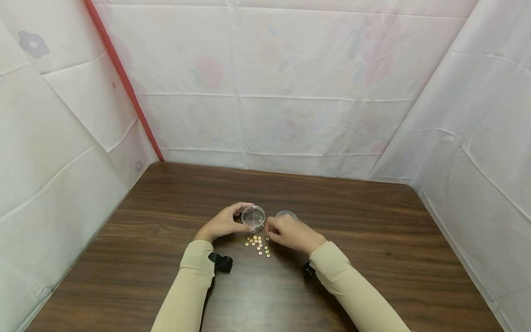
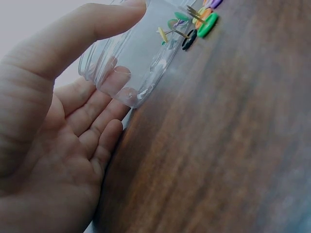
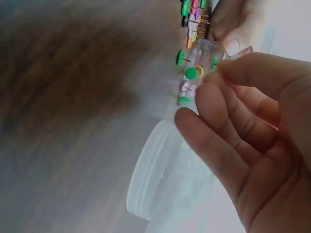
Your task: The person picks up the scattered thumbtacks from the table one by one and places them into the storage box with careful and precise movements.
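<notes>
My left hand point(image 1: 226, 222) holds a clear plastic jar point(image 1: 253, 216) by its sides, thumb in front and fingers behind. In the left wrist view a few thumbtacks point(image 2: 163, 35) show through the jar wall. My right hand point(image 1: 295, 235) is just right of the jar, thumb and index finger brought together. In the right wrist view a green thumbtack point(image 3: 214, 62) shows at those fingertips, pinched there. Loose thumbtacks point(image 1: 260, 248) with coloured round heads lie on the table in front of the jar, several with pins pointing up.
A clear round lid point(image 1: 286, 213) lies on the table behind the right hand, partly covered by it. The brown wooden table point(image 1: 174, 193) meets a pale curtain point(image 1: 290, 124) at the back and sides.
</notes>
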`<state>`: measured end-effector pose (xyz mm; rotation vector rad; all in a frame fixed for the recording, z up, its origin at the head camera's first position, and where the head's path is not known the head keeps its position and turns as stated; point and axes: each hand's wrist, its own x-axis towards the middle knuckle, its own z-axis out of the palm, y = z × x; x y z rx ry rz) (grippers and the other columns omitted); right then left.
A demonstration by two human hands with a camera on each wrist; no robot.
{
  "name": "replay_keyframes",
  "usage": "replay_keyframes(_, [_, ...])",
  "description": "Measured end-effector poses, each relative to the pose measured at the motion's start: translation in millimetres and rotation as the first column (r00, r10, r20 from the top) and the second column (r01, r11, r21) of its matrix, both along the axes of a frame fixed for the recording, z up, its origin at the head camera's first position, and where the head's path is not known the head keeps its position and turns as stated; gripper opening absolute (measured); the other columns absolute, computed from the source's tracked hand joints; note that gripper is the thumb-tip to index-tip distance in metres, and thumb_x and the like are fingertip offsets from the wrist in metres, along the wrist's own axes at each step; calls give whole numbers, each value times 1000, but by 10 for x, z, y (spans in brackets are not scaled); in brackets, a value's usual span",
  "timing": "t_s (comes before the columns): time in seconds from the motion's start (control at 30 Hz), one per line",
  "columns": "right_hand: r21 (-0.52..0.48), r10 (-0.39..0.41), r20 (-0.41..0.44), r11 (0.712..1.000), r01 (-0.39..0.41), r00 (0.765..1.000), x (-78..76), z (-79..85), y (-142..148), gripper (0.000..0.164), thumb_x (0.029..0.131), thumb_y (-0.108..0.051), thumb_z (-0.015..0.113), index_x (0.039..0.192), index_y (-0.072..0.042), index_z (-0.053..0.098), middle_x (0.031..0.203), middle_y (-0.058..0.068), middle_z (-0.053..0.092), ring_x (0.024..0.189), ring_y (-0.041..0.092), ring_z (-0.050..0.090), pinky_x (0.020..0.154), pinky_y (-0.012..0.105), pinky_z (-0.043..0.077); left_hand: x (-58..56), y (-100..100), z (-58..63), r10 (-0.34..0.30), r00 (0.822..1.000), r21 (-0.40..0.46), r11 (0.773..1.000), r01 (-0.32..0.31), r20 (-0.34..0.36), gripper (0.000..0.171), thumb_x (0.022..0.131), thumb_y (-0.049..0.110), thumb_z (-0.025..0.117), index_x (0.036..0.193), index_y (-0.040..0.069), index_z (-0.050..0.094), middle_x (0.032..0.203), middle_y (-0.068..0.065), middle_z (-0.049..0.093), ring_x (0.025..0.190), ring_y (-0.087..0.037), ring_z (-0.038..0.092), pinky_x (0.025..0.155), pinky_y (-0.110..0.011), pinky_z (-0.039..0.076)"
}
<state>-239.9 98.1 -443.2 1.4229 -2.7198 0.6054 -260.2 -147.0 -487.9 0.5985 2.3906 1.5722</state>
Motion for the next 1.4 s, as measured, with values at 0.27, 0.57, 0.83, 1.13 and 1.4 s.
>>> replay_keyframes(0.27, [-58,-99,-32,994,97,995,-35,69,-11,4,89,-14,58,90,-15,63,73,-11,58,60,1,48,52,20,44,15,3,13,-3,1000,3,1000,3,3,72,71,25,82,134,20,47,120,-4,58,107,-17,52,92,-50,42])
replay_keyframes(0.57, [-87,-156,-49,985,151,987,-77,91,-80,6,91,-15,55,92,-17,61,78,-11,60,63,-1,50,56,20,46,12,-1,12,-8,1000,15,1000,8,27,70,73,23,80,134,23,46,119,-4,57,105,-17,52,89,-48,45])
replay_keyframes(0.83, [-84,-162,-18,984,160,987,-130,65,-155,7,92,-15,55,92,-17,61,81,-8,64,65,-2,52,57,20,48,62,14,127,-31,999,14,999,31,42,71,76,19,78,138,15,43,123,-15,55,108,-28,51,88,-49,44])
replay_keyframes(1.13, [-63,-164,-11,985,163,986,-164,53,-212,6,92,-15,55,91,-16,61,70,-9,57,53,2,45,48,20,42,177,32,353,-59,997,15,998,58,43,69,78,14,75,138,7,42,124,-22,53,109,-34,50,87,-47,45])
replay_keyframes(1.4, [-40,-175,7,984,175,984,-178,45,-234,7,92,-16,56,95,-15,62,67,-9,55,50,3,44,47,20,40,171,30,355,-60,997,-2,998,60,43,69,78,17,76,138,8,42,127,-20,52,111,-33,49,89,-50,44])
